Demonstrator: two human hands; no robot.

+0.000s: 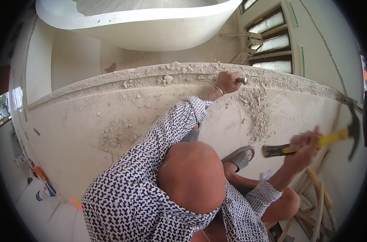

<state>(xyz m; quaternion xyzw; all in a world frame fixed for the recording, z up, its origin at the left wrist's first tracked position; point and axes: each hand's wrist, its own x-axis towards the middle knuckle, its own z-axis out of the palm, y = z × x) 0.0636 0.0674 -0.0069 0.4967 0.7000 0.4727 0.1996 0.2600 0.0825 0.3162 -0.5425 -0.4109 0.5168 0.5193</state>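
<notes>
My left hand [228, 82] is closed round a metal chisel [242, 80] at the raised, chipped edge [280, 80] of the floor. The chisel's round end sticks out to the right of the fist; its tip is hidden. My right hand [303, 146] grips the handle of a claw hammer [333, 137] with a yellow and black handle. The hammer is held off to the right, apart from the chisel, its dark head blurred by motion. Broken rubble [259, 115] lies scattered on the floor just below my left hand.
Beyond the edge is a lower level with a white curved wall [159, 36] and a wooden stand [252, 42]. More rubble [118, 133] lies to the left. My sandalled foot [240, 158] rests on the floor. Wooden pieces [318, 193] lie at lower right.
</notes>
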